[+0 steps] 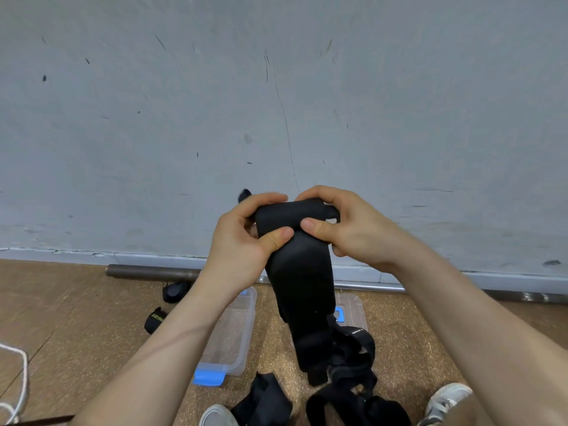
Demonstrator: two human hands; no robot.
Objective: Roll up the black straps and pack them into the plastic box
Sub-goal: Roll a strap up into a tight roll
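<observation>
A wide black strap hangs down in front of me, its top end rolled over. My left hand grips the left side of that roll, thumb pressed on the front. My right hand pinches the right side of the roll between thumb and fingers. The strap's lower end reaches a heap of loose black straps on the floor. A clear plastic box with a blue clip stands open on the floor below my left forearm. Its clear lid lies to the right, partly hidden by the strap.
Two rolled black straps lie on the brown floor left of the box. More black straps lie between my shoes. A metal pipe runs along the grey wall. A white cord sits at the far left.
</observation>
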